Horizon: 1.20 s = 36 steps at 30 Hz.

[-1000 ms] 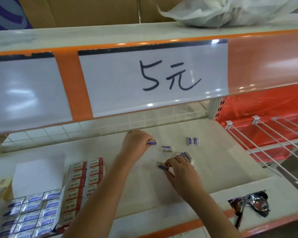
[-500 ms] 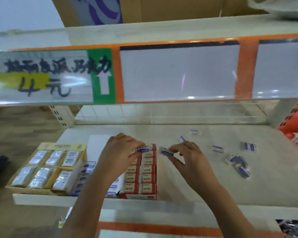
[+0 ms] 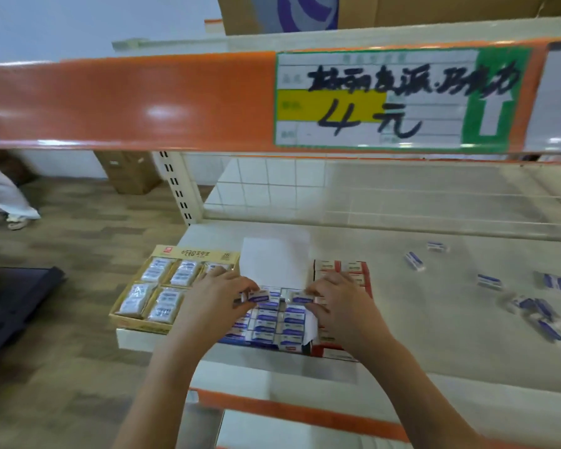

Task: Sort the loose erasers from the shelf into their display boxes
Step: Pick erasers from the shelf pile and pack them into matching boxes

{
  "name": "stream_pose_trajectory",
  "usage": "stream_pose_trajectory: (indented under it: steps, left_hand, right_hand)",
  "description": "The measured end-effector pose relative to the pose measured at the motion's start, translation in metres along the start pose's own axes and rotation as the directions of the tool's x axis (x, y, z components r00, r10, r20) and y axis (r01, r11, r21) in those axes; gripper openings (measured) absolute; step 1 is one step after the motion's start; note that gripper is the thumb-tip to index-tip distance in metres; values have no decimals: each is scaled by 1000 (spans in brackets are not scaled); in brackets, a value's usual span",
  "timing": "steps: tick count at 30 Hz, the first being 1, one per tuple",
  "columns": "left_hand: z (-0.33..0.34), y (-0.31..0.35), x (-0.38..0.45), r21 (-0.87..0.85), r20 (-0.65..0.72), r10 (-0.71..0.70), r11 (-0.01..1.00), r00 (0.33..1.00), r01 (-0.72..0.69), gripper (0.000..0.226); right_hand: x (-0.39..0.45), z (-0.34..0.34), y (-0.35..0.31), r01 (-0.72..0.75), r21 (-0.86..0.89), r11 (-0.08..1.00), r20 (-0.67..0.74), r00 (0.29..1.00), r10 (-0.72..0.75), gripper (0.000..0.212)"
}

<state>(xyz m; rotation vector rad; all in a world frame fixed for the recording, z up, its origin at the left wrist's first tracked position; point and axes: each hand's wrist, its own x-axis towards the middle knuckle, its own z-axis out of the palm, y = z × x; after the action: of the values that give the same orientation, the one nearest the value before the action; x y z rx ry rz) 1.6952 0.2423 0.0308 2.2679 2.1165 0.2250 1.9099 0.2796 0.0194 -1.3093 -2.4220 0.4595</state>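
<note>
Both hands hover over the middle display box [image 3: 274, 333], which holds rows of blue-and-white erasers under a raised white flap. My left hand [image 3: 216, 298] pinches one blue-and-white eraser [image 3: 259, 295] above the box's back row. My right hand [image 3: 339, 303] pinches another eraser [image 3: 302, 298] beside it. Several loose erasers [image 3: 531, 311] lie scattered on the white shelf [image 3: 434, 319] to the right, others further back [image 3: 414, 260].
A yellow box of wrapped erasers [image 3: 157, 286] stands at the shelf's left end. A red-and-white box [image 3: 340, 267] sits right of the middle box. The upper shelf's orange price strip [image 3: 127, 98] overhangs in front. A person's foot [image 3: 17, 218] shows on the floor at left.
My view has swung left. Both hands carried their erasers left from the loose pile, past the red box, to above the blue-and-white box.
</note>
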Motion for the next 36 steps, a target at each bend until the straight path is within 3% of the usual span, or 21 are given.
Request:
stream_pose_trajectory:
  steps: [7,10,17,22,26,31,36]
  left_hand:
    - [10,-15,-4,92,67,89,991,994,-95,33]
    - [14,-16,-5,98,21,128,987,992,-129,31]
    - [12,-18,-7,120,24,151,981,988,-153,25]
    - [14,-13,-6,89,-12,227,970,974,-225,37]
    - [21,-8,0,95,-12,312,946,950,-309,31]
    - [20,-15,0,35,7,274,961,962,-275,22]
    - [18,-21,-2,68,9,255,964,967,-255,27]
  right_hand:
    - [12,18,-9,-20,-161,987,45,999,28,27]
    - [14,21,-11,-40,-191,981,40,998,49,27]
    - [15,25,-14,-91,-187,978,28,995,98,26]
    - [14,27,-12,-95,-185,978,10,995,98,24]
    - [14,28,-12,-90,-186,978,16,995,95,23]
    - [15,30,-11,-89,-181,979,13,996,93,23]
    - [16,30,-10,-78,-189,979,13,997,82,23]
